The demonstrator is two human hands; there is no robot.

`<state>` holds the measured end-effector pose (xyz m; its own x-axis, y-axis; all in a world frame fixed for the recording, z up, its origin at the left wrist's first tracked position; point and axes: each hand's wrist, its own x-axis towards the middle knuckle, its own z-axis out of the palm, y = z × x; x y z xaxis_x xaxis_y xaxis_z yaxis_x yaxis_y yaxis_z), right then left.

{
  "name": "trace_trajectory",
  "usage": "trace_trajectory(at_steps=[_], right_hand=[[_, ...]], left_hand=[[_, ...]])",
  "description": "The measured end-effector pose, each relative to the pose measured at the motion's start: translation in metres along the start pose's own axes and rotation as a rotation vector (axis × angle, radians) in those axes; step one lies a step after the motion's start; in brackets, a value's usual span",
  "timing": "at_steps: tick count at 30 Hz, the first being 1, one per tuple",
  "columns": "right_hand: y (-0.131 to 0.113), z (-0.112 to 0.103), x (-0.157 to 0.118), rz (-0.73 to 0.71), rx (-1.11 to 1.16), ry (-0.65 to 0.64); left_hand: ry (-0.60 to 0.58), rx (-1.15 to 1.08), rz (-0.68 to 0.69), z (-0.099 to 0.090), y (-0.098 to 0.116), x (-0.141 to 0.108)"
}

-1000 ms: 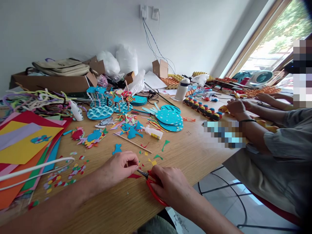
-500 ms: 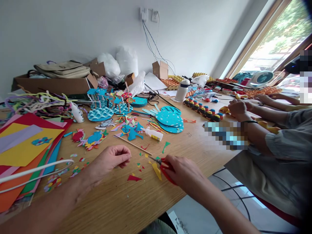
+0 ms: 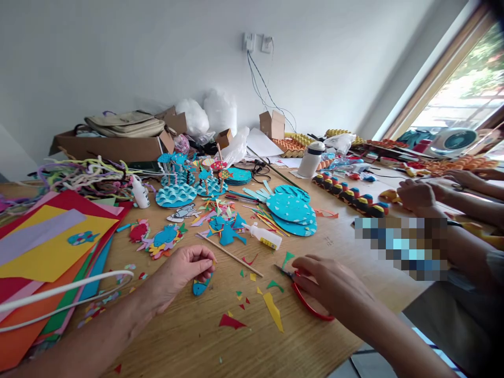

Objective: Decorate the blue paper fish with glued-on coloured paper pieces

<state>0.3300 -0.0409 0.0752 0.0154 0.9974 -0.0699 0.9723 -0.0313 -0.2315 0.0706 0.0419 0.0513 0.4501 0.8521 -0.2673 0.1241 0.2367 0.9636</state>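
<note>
My left hand (image 3: 192, 268) is closed in a pinch over the table. At its fingertips is a small blue paper fish (image 3: 202, 286) with coloured spots, its upper part hidden by the fingers. My right hand (image 3: 326, 278) rests low over red-handled scissors (image 3: 309, 307), fingers on one handle loop while the other loop shows below. The blades point left, towards green paper scraps (image 3: 274, 285). Between my hands lie a thin wooden stick (image 3: 232, 255), a yellow scrap (image 3: 273, 311), a red scrap (image 3: 231, 321) and several tiny cuttings.
Coloured paper sheets (image 3: 51, 241) and a white cable (image 3: 71, 286) lie left. Ahead are a glue bottle (image 3: 265, 236), blue paper discs (image 3: 293, 210), blue wavy models (image 3: 176, 194) and a white bottle (image 3: 311, 160). At right, another person's hands (image 3: 417, 194) are near painted egg-carton strips (image 3: 350, 197).
The view has shifted left. My right hand and the scissors have moved right, away from my left hand. The blue paper fish now shows under my left fingers.
</note>
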Motion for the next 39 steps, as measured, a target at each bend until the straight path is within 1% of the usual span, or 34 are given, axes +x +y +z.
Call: trace_trajectory(at_steps=[3, 6, 7, 9, 12, 15, 18, 21, 23, 26, 30, 35, 39], right_hand=[[-0.031, -0.004, 0.017, -0.184, 0.250, 0.020], [-0.064, 0.006, 0.042, -0.271, 0.493, -0.058], [-0.072, 0.012, 0.051, -0.271, 0.565, -0.100], [-0.086, 0.022, 0.066, -0.225, 0.724, -0.209], [-0.098, 0.033, 0.078, -0.148, 0.956, -0.362], [-0.103, 0.036, 0.081, -0.089, 1.161, -0.446], [-0.104, 0.039, 0.080, -0.035, 1.386, -0.576], [-0.104, 0.044, 0.080, -0.022, 1.596, -0.719], [-0.104, 0.047, 0.079, -0.018, 1.701, -0.775], [-0.105, 0.048, 0.077, 0.004, 1.809, -0.798], [-0.104, 0.048, 0.078, 0.036, 1.873, -0.801], [-0.101, 0.047, 0.079, 0.055, 1.906, -0.823], [-0.099, 0.047, 0.078, 0.037, 1.900, -0.826]], left_hand=[[0.030, 0.047, 0.034, 0.000, 0.000, 0.003], [0.056, 0.087, 0.057, 0.000, -0.001, 0.006], [0.064, 0.096, 0.061, 0.000, -0.001, 0.007], [0.081, 0.113, 0.075, -0.001, -0.002, 0.009], [0.100, 0.150, 0.137, -0.005, -0.002, 0.010], [0.137, 0.213, 0.257, -0.009, -0.002, 0.009], [0.175, 0.330, 0.448, -0.013, -0.001, 0.005], [0.180, 0.453, 0.636, -0.016, 0.000, 0.001], [0.180, 0.513, 0.708, -0.017, 0.000, -0.001], [0.157, 0.586, 0.777, -0.018, -0.001, -0.002], [0.132, 0.649, 0.837, -0.020, -0.005, -0.002], [0.126, 0.689, 0.836, -0.023, -0.010, -0.003], [0.107, 0.674, 0.831, -0.023, -0.012, -0.005]])
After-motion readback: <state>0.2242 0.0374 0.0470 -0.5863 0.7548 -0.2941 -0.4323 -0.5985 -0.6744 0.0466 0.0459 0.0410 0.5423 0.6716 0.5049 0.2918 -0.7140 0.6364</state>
